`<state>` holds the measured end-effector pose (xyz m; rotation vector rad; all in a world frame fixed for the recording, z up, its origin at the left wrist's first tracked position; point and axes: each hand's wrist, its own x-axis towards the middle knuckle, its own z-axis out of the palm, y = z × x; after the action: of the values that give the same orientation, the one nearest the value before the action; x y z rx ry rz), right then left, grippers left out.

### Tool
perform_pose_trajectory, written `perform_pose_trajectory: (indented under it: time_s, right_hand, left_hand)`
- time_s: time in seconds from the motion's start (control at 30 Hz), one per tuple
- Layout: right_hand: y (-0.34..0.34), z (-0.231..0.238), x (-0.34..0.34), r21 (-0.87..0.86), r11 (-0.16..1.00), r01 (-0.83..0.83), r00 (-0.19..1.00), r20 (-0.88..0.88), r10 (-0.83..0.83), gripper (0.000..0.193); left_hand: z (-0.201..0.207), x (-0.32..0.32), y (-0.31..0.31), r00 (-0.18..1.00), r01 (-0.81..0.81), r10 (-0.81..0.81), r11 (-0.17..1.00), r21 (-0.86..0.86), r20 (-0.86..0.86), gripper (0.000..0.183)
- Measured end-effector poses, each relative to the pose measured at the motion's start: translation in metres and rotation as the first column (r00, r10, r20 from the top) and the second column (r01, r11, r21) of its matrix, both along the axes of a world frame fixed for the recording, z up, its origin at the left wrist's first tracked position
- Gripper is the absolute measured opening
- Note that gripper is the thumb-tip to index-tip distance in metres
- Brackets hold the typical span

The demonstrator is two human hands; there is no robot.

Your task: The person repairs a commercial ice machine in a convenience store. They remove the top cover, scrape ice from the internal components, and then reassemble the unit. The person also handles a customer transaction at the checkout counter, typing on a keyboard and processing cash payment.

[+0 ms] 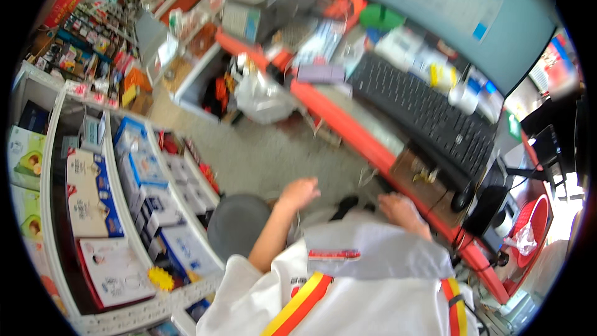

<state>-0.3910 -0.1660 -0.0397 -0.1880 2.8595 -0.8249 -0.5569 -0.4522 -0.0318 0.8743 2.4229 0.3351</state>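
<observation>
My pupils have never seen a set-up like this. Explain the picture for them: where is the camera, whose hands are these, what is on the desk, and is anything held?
There is no robot here, just a person with bare hands. The single picture comes from a wide fisheye camera on that person's head, looking down, so straight edges bend. The left hand is out over the floor, near a round grey stool; the right hand is beside the red-edged desk. On the desk are a monitor, a black keyboard and a dark mouse, among clutter. I can make out nothing held, though the hands are blurred.
</observation>
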Motion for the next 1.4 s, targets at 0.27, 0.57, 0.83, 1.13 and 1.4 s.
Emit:
perform_pose_trajectory:
  time_s: [0.27, 0.57, 0.83, 1.13, 1.4]
  right_hand:
    - [-0.008, -0.022, 0.007, -0.202, 0.978, -0.053, 0.973, 0.21, 0.096, 0.024]
    - [-0.015, -0.018, -0.027, -0.19, 0.98, -0.064, 0.962, 0.248, 0.111, 0.023]
    - [-0.048, -0.043, -0.093, -0.071, 0.995, -0.069, 0.985, 0.15, 0.079, 0.025]
    - [-0.153, -0.025, -0.234, -0.096, 0.995, 0.009, 0.977, 0.215, 0.012, 0.03]
    - [-0.181, -0.013, -0.297, -0.081, 0.996, 0.025, 0.934, 0.357, 0.006, 0.032]
  left_hand:
    - [-0.067, 0.087, -0.085, 0.921, -0.231, 0.324, 0.901, -0.366, 0.217, 0.028]
    - [-0.065, 0.066, -0.096, 0.899, -0.305, 0.364, 0.919, -0.249, 0.243, 0.029]
    - [-0.09, -0.038, -0.116, 0.953, -0.208, 0.223, 0.974, -0.092, 0.206, 0.03]
    - [-0.082, -0.223, -0.191, 0.988, -0.118, 0.118, 0.993, -0.012, 0.098, 0.032]
    - [-0.062, -0.322, -0.224, 0.986, -0.133, 0.149, 0.97, -0.205, 0.068, 0.031]
